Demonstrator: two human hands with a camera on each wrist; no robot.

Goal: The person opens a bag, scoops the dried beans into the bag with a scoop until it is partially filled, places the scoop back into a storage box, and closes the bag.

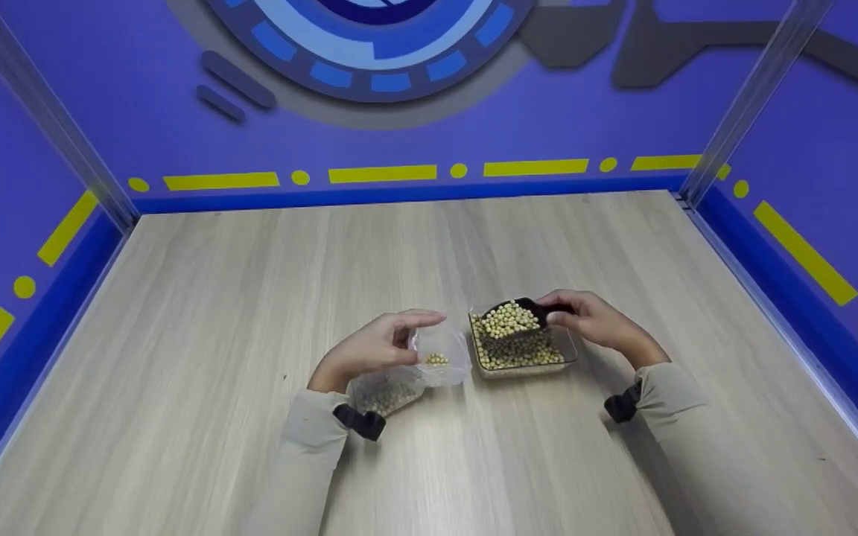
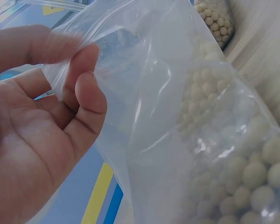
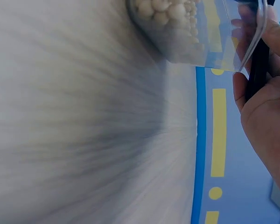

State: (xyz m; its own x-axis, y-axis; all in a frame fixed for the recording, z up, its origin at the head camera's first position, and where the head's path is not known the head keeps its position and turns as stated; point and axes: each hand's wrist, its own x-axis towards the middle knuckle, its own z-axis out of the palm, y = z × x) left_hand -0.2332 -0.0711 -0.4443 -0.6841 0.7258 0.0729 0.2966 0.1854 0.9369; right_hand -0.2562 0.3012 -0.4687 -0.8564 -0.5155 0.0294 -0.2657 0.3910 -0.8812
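Observation:
A clear zip bag [image 1: 451,368] stands with its mouth spread, and pale round beans lie in its lower part, seen large in the left wrist view [image 2: 242,182]. My left hand [image 1: 373,344] pinches the rim of this bag between fingers and thumb. To its right sits a clear rectangular container [image 1: 522,371] of the same beans. Over the container is a black scoop [image 1: 529,307] heaped with beans [image 1: 509,320]. My right hand [image 1: 596,321] grips the scoop's handle; in the right wrist view the black handle [image 3: 258,70] runs through the fingers.
The wooden table [image 1: 213,335] carries the bag and container close together near its middle. Blue-purple panels [image 1: 414,141] with yellow marks wall the table at the back and both sides. Black wrist mounts [image 1: 360,422] sit on both sleeves.

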